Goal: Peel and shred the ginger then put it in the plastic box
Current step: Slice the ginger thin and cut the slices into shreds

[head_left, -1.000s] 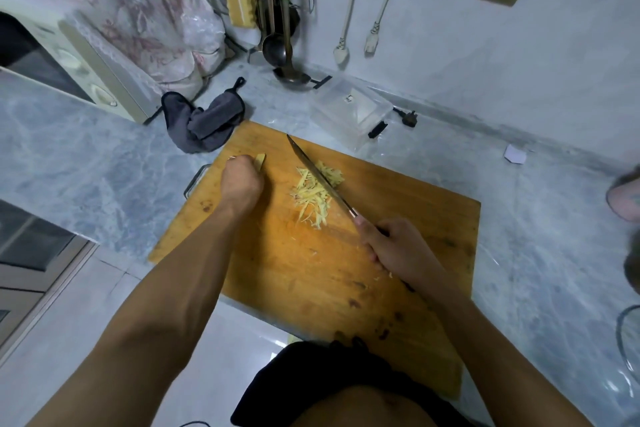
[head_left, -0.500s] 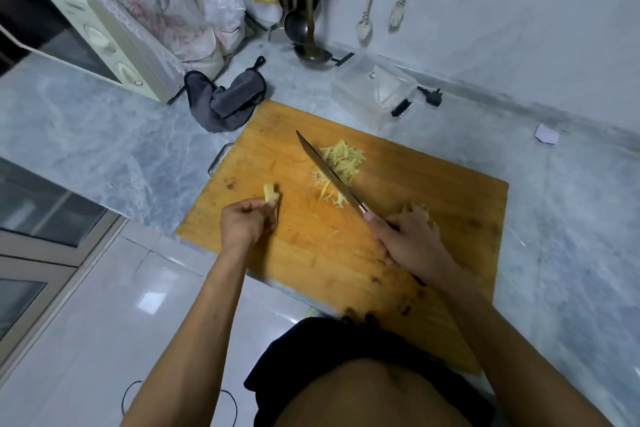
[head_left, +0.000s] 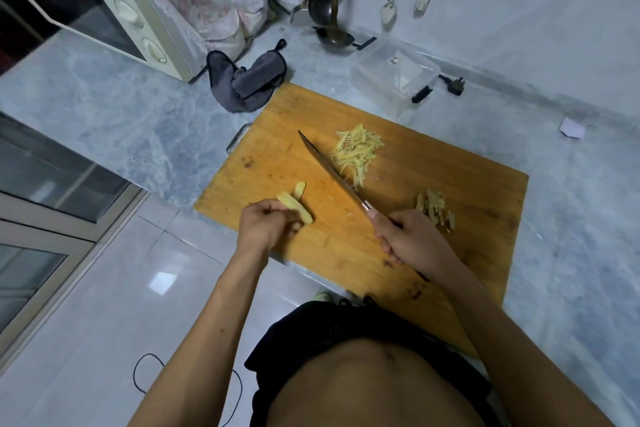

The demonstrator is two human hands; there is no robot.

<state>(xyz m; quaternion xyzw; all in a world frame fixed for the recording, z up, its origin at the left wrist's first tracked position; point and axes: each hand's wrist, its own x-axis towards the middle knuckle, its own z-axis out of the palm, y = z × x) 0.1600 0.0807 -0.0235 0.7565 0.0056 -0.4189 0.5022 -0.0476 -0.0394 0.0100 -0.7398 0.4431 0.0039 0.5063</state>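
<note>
No readable text; small dark label mark on plastic box (head_left: 394, 74) too blurred to read.

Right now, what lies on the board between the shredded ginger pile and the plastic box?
In the head view, nothing: only bare cutting board and then countertop lie between the shredded ginger and the plastic box.

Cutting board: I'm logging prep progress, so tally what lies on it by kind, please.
Shredded ginger pile: 1
Ginger slices, one lying, one held by the left hand: 2
Peel heap: 1
Knife, in the right hand: 1
Total: 5
</note>
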